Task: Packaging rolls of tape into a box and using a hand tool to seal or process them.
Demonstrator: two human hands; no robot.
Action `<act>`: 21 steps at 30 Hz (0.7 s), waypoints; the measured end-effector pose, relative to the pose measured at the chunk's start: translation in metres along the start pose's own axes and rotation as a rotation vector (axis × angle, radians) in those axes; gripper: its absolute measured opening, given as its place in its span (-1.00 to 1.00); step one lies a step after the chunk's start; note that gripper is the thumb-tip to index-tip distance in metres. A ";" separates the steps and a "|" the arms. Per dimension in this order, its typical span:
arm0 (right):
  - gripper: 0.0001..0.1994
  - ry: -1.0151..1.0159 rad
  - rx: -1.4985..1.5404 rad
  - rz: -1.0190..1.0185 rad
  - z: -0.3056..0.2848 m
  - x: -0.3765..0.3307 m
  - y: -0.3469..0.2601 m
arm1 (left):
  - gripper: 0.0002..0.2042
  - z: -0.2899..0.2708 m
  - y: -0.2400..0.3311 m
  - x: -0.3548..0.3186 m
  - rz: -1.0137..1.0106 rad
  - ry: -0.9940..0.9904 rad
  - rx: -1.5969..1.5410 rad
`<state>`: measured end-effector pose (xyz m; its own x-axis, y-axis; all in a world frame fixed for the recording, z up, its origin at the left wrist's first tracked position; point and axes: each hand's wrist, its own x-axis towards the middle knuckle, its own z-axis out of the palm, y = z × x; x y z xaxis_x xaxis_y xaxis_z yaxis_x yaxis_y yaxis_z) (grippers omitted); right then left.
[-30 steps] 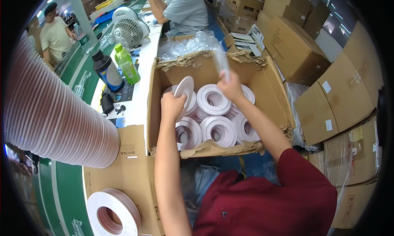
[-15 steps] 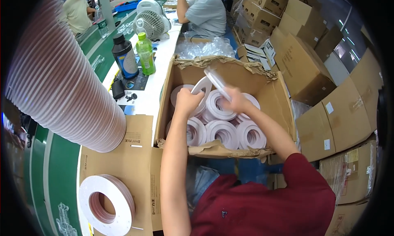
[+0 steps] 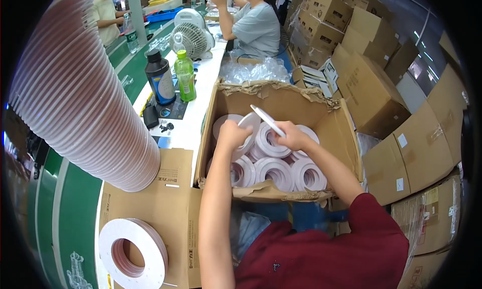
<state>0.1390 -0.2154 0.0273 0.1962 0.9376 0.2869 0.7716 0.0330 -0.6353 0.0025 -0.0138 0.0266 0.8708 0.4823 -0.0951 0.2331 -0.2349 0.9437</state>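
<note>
Both hands are above an open cardboard box that holds several white flat rings in stacks. My left hand grips a white ring by its lower edge, tilted up. My right hand is closed on another thin white ring, seen nearly edge-on. The two held rings lean close together at the top; whether they touch I cannot tell. My fingers hide part of each ring.
A tall stack of pinkish-white rings stands left, behind a short ring stack on flat cardboard. Dark and green bottles and a fan stand on the table. Cartons fill the right side. Co-workers sit beyond.
The view has shifted, so the box and table sit slightly lower in it. The ring in my right hand has come down and is no longer blurred. Both hands keep their rings.
</note>
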 end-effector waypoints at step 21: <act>-0.79 0.179 0.876 0.706 0.023 -0.002 0.029 | -0.77 0.021 0.012 -0.007 0.708 -0.003 0.551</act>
<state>0.1477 -0.2080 -0.0083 0.5568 0.7820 -0.2802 -0.2201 -0.1864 -0.9575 0.0083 -0.0372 0.0320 0.8905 0.0682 0.4498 -0.1853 -0.8485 0.4956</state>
